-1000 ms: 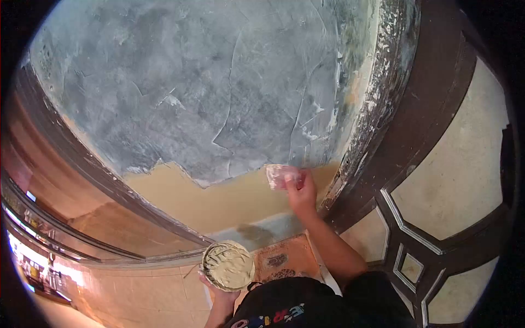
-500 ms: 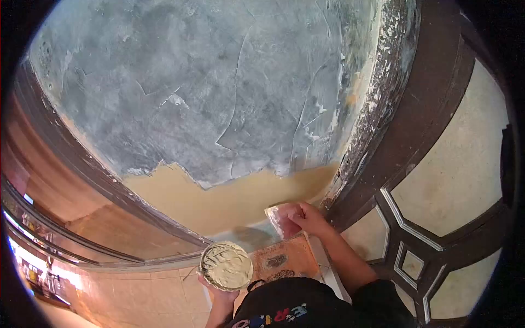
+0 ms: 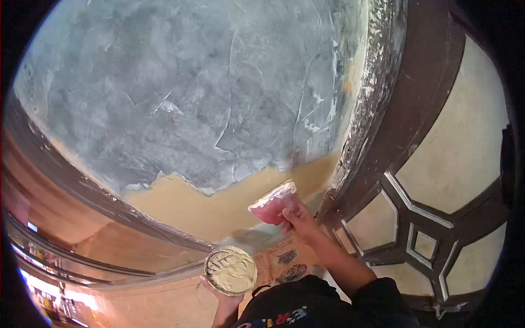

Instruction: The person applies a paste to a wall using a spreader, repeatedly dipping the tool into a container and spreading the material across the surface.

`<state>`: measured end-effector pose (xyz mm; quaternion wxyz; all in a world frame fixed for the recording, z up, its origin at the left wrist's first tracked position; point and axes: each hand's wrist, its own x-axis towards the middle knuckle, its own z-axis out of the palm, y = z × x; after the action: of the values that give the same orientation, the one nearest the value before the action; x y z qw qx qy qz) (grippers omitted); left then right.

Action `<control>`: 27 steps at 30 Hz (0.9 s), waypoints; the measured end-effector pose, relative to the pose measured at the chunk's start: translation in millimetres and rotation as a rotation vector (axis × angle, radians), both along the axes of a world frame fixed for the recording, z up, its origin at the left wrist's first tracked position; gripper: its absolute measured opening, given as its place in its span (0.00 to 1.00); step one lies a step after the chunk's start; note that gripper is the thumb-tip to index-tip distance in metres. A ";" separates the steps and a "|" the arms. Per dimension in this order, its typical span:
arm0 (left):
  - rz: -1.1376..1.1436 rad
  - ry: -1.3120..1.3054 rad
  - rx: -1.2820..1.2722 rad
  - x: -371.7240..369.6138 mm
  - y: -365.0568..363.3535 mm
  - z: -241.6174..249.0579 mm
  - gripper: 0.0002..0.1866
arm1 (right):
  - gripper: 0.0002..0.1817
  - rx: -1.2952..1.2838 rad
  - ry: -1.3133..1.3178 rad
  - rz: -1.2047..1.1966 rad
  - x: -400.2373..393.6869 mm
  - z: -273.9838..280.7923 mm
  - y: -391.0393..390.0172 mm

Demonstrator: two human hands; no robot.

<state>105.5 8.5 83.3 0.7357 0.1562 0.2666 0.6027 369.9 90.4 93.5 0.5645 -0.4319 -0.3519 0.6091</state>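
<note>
My right hand (image 3: 295,216) is closed round a pink scraper (image 3: 274,205), whose upper edge carries a strip of whitish paste. Behind the scraper is the wall's lower band, plain beige (image 3: 191,208), beneath a grey, streaky coated area (image 3: 180,82) with a jagged lower border. At the bottom centre my left hand (image 3: 223,298) holds a round container of cream-coloured paste (image 3: 231,270) from below, its open top facing up. The fingers under the container are mostly hidden.
A dark frame with flaking white paint (image 3: 363,115) borders the wall at right, beside a dark panelled door (image 3: 424,191). Another dark frame (image 3: 104,191) runs along the left. An orange patterned mat (image 3: 273,257) lies below, on a tiled floor (image 3: 153,306).
The scraper has moved up and slightly left with my right hand and turned, so its paste-covered edge now faces upward. The camera view has shifted slightly.
</note>
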 end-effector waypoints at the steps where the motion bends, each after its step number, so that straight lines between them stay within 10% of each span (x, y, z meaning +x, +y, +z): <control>1: -0.014 0.115 0.050 -2.2 1.0 3.0 0.47 | 0.21 0.004 0.107 -0.036 -12.4 0.4 2.2; 11: -0.151 0.134 0.115 -43.2 10.9 -0.9 0.44 | 0.15 -0.034 0.196 -0.236 -59.6 29.2 39.2; 20: -0.132 0.108 0.037 -72.2 17.4 -26.3 0.47 | 0.18 -0.165 0.147 -0.311 -51.4 -87.4 8.2; 27: -0.255 0.089 0.163 -60.3 21.3 -4.4 0.42 | 0.17 0.094 0.034 -0.362 -55.9 24.8 34.4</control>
<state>45.2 29.8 78.9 0.7785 0.2747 0.2271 0.5166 314.0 124.8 118.3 0.6903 -0.4510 -0.2868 0.4877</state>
